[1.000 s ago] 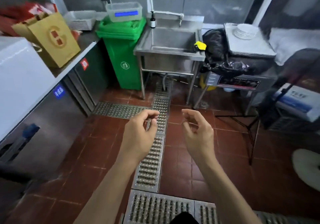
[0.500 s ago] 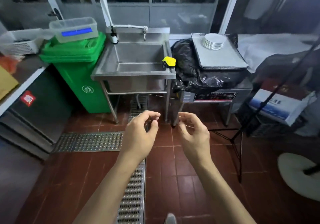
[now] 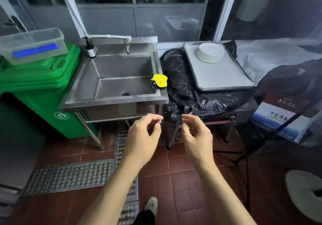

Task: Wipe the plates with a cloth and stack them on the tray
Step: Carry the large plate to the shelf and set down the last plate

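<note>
White plates [image 3: 210,52] stacked on tray [image 3: 221,78]

Steel tray [image 3: 221,74] sits on black-bagged desk [image 3: 183,88], white plates [image 3: 211,50] stacked at tray's far end. Yellow cloth [image 3: 160,80] draped on sink rim [image 3: 113,101], right side.

One wide-angle view, worn on the person's head, faces forward and tilts down. Both forearms enter from the near edge, and the left hand [image 3: 141,137] and right hand [image 3: 198,138] sit mid-frame, closest to the lens. A shoe [image 3: 152,205] shows almost straight below. The floor [image 3: 174,174] fills the near half. Beyond it, seen from above at a slant, the sink [image 3: 113,101] lies far left and the tray [image 3: 217,75] far right. Upright lines lean outward toward the frame edges.
</note>
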The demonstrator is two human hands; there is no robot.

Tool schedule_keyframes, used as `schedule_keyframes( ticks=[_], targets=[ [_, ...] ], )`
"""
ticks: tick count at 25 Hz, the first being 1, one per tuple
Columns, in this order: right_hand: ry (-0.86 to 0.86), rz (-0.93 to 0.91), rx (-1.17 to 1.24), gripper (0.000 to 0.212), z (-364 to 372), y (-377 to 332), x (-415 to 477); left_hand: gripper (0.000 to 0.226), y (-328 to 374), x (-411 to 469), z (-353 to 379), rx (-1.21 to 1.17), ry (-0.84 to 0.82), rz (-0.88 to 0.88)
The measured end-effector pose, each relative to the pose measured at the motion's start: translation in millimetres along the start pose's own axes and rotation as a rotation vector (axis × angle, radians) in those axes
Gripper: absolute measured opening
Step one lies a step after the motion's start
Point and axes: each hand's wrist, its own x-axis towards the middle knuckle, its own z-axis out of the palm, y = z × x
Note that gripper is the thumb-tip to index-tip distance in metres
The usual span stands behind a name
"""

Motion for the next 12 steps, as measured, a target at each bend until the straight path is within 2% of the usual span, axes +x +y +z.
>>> schedule_keyframes(
  ticks=[7, 12],
  targets=[
    [0.108, 0.043, 0.002, 0.025, 42.7, 7.1, 130.9, 0.020, -13.9, 167.2, 27.2, -0.036, -0.114, 0.060],
    [0.178, 0.103, -0.005, 0.027, 40.9, 24.8, 200.3, 0.019, -6.1, 244.8, 70.0, -0.084, -0.200, 0.096]
  ],
)
